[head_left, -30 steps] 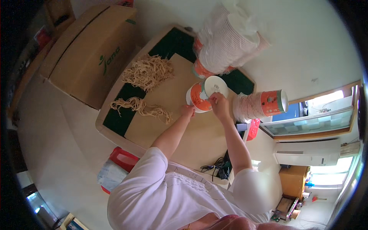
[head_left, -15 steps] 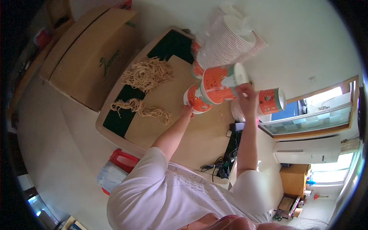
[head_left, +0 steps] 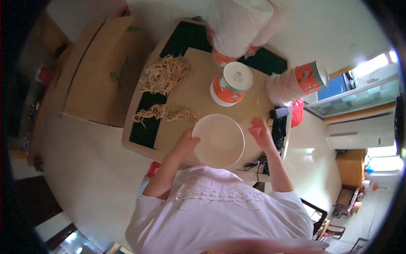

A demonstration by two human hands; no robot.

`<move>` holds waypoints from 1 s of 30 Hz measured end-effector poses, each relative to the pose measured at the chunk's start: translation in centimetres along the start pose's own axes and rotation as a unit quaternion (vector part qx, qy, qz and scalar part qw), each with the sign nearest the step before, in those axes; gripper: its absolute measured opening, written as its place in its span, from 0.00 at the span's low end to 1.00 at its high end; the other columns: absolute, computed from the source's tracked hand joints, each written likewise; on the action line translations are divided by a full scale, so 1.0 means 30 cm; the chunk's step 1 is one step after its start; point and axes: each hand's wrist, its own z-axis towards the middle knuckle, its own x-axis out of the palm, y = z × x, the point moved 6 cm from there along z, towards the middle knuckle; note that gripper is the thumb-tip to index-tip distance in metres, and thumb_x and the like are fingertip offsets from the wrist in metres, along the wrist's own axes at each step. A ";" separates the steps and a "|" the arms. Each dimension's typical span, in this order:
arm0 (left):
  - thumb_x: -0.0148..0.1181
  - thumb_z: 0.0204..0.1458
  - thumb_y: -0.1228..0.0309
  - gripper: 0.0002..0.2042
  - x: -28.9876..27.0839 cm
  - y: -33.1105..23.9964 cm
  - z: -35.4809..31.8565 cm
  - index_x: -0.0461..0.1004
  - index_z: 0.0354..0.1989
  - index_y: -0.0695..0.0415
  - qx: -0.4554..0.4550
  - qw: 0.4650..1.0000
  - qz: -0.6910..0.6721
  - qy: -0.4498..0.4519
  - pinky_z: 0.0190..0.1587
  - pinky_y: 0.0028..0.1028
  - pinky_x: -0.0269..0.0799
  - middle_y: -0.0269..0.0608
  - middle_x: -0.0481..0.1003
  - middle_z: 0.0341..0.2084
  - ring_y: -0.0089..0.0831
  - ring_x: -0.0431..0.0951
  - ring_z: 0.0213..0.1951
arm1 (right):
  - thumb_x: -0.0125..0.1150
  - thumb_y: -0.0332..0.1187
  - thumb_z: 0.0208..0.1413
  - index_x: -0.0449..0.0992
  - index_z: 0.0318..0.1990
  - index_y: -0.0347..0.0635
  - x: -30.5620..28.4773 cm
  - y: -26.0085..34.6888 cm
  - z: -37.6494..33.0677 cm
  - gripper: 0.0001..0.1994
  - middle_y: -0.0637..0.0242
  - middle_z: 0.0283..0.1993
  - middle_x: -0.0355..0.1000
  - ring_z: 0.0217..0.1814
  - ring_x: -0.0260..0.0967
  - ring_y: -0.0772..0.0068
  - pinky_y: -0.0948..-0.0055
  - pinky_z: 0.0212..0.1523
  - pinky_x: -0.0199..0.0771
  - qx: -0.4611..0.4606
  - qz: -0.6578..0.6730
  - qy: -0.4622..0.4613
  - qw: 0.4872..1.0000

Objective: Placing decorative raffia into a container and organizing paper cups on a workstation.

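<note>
My left hand [head_left: 187, 143] grips the left rim of a white paper bucket [head_left: 220, 139], its open mouth facing up near the table's front edge. The inside looks bare and white. To the right of the bucket, my right hand [head_left: 259, 132] is raised with curled fingers, apart from the rim; whether anything is in them does not show clearly. Beyond, an orange paper bucket [head_left: 228, 91] stands upside down on the brown board, its pale base up. A big heap of beige cords [head_left: 165, 75] and a smaller bundle of cords [head_left: 163, 114] lie to the left.
Tall plastic-wrapped stacks of paper buckets [head_left: 241, 27] stand at the back. Another stack [head_left: 296, 84] is at the right rear. Black cables and an adapter [head_left: 279, 113] lie along the right edge. A large cardboard box [head_left: 99, 80] stands left of the table.
My left hand has brought a bucket close to my body, mouth up. My right hand has come back from the orange bucket, which now rests upside down on the board.
</note>
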 end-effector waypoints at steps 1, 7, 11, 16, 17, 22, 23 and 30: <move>0.51 0.50 0.72 0.18 0.004 0.027 0.006 0.69 0.50 0.62 -0.006 1.000 0.015 0.007 0.45 0.31 0.71 0.44 0.76 0.40 0.32 0.76 0.41 | 0.54 0.19 0.51 0.69 0.43 0.37 -0.029 0.050 0.009 0.11 0.63 0.39 0.69 0.42 0.67 0.72 0.75 0.44 0.66 -0.030 0.002 -0.052 0.998; 0.49 0.44 0.77 0.19 0.086 0.196 0.089 0.70 0.47 0.60 0.013 0.990 0.141 -0.027 0.44 0.39 0.71 0.57 0.76 0.35 0.49 0.77 0.40 | 0.59 0.16 0.42 0.72 0.30 0.36 -0.157 0.924 -0.166 0.07 0.55 0.34 0.70 0.36 0.69 0.61 0.64 0.34 0.71 -0.464 0.092 0.001 0.881; 0.52 0.43 0.71 0.17 0.125 0.218 0.127 0.72 0.43 0.63 0.046 0.976 0.206 -0.056 0.41 0.40 0.72 0.60 0.75 0.33 0.49 0.77 0.38 | 0.66 0.17 0.38 0.67 0.31 0.38 -0.241 1.028 -0.251 0.14 0.59 0.32 0.68 0.31 0.67 0.64 0.65 0.34 0.76 -0.460 0.420 0.060 0.780; 0.49 0.44 0.76 0.17 0.120 0.329 0.165 0.70 0.46 0.62 0.091 0.982 0.148 -0.075 0.41 0.39 0.72 0.59 0.75 0.34 0.51 0.77 0.38 | 0.68 0.15 0.37 0.61 0.32 0.37 -0.327 1.074 -0.354 0.20 0.56 0.30 0.67 0.31 0.67 0.62 0.49 0.36 0.79 -0.300 0.640 0.282 0.648; 0.49 0.44 0.76 0.17 0.139 0.300 0.174 0.70 0.46 0.62 0.095 0.982 0.151 -0.065 0.41 0.39 0.72 0.59 0.75 0.34 0.51 0.77 0.38 | 0.68 0.15 0.37 0.61 0.32 0.37 -0.316 1.090 -0.327 0.20 0.56 0.30 0.67 0.31 0.67 0.62 0.49 0.36 0.79 -0.304 0.637 0.273 0.654; 0.49 0.46 0.74 0.18 0.122 0.363 0.196 0.67 0.48 0.63 0.098 0.984 0.131 -0.071 0.42 0.41 0.71 0.62 0.74 0.37 0.54 0.75 0.40 | 0.65 0.15 0.40 0.60 0.33 0.36 -0.340 1.083 -0.344 0.18 0.53 0.31 0.68 0.32 0.67 0.58 0.43 0.34 0.78 -0.349 0.643 0.335 0.594; 0.49 0.46 0.74 0.18 0.124 0.357 0.199 0.67 0.48 0.63 0.099 0.984 0.130 -0.071 0.42 0.41 0.71 0.62 0.74 0.37 0.54 0.75 0.40 | 0.65 0.15 0.40 0.60 0.33 0.36 -0.342 1.084 -0.341 0.18 0.53 0.31 0.68 0.32 0.67 0.58 0.43 0.34 0.78 -0.349 0.642 0.335 0.594; 0.49 0.46 0.71 0.18 0.153 0.297 0.211 0.67 0.48 0.62 0.054 0.979 0.189 -0.059 0.45 0.45 0.69 0.62 0.73 0.38 0.56 0.73 0.42 | 0.56 0.17 0.49 0.60 0.32 0.36 -0.292 1.153 -0.276 0.10 0.49 0.29 0.68 0.31 0.67 0.56 0.55 0.29 0.78 -0.353 0.675 0.350 0.545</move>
